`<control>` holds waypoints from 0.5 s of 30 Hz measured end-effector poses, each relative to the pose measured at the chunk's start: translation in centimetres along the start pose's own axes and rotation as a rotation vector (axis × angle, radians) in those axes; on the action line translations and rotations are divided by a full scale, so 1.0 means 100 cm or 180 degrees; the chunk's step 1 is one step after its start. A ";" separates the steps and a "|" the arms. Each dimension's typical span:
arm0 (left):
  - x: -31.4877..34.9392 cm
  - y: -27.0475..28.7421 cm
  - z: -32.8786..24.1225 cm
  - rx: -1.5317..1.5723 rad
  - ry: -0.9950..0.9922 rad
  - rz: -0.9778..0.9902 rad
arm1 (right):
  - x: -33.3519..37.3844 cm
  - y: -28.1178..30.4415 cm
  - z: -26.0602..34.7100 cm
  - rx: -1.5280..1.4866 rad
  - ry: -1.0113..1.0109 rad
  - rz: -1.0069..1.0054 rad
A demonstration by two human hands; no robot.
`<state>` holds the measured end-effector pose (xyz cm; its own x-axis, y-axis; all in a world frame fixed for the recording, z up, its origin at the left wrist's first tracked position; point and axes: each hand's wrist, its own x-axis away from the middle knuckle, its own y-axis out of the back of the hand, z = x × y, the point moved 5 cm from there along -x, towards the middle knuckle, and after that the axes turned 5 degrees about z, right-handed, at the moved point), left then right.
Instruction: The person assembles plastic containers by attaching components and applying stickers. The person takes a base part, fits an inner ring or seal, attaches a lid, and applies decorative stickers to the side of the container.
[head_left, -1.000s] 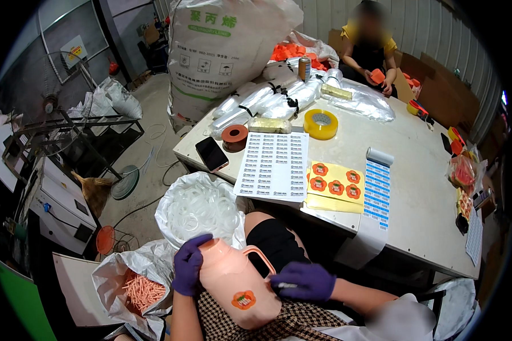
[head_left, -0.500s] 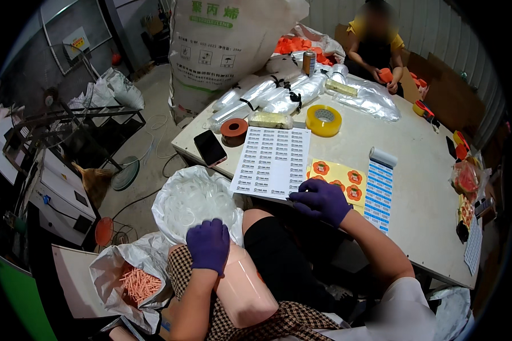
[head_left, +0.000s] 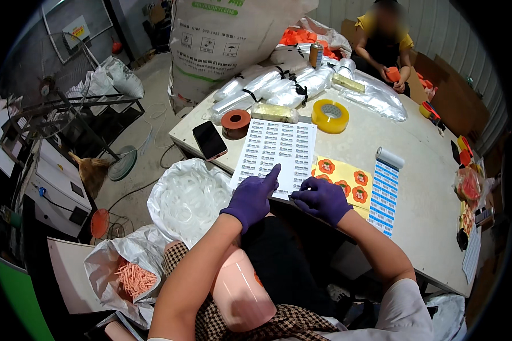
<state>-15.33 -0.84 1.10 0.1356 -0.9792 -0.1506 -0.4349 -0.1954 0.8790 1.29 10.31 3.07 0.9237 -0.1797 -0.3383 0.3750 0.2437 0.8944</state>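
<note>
Over the near edge of a white sheet of small printed labels (head_left: 274,149), my left hand (head_left: 249,200) in a purple glove stretches out one finger, the other fingers partly curled; nothing shows in it. Close by, at the sheet's near right corner, my right hand (head_left: 325,201), also purple-gloved, has its fingertips pinched together. Whatever they hold is too small to make out. A smooth pale pink container (head_left: 242,287) lies tilted across my lap, partly behind my left forearm, with a bit of an orange sticker at its side. Right of the labels lies a yellow sheet with orange flower-shaped stickers (head_left: 347,192).
A strip of blue-and-white labels (head_left: 384,196), yellow tape roll (head_left: 330,116), brown roll (head_left: 235,124) and phone (head_left: 209,141) lie on the table. Sacks of clear rings (head_left: 190,199) and pink sticks (head_left: 135,279) stand at left. Across the table, a person holds an orange piece.
My left hand has left the pink container and moved up and right to the label sheet. My right hand stays near the sheet's corner, its fingers drawn closer together.
</note>
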 end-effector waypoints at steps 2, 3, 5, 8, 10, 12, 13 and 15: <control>-0.001 0.000 0.001 -0.0004 0.0069 0.0047 | 0.000 -0.004 0.003 0.0090 -0.0044 -0.0079; -0.002 0.000 0.002 -0.0010 0.0128 0.0098 | 0.000 -0.004 0.004 0.0185 -0.0096 -0.0165; -0.004 0.002 0.004 0.0005 0.0229 0.0193 | -0.003 -0.005 0.008 0.0242 -0.0112 -0.0137; -0.007 0.003 0.007 0.0027 0.0387 0.0342 | -0.006 0.003 0.012 0.0272 -0.0126 0.0021; -0.009 0.004 0.007 0.0029 0.0447 0.0391 | -0.005 0.008 0.013 0.0243 -0.0119 0.0150; -0.011 0.004 0.006 -0.0001 0.0568 0.0590 | -0.004 0.010 0.011 0.0187 -0.0148 0.0259; -0.012 0.003 0.006 -0.0047 0.0581 0.0625 | -0.004 0.010 0.011 0.0200 -0.0147 0.0261; -0.012 0.003 0.004 -0.0049 0.0569 0.0618 | -0.006 0.007 0.010 0.0166 -0.0139 0.0236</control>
<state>-16.00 0.22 1.39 0.2068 -0.9730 0.1027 -0.4547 -0.0026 0.8906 0.91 9.65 4.23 0.9440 -0.2048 -0.2586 0.3002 0.2082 0.9309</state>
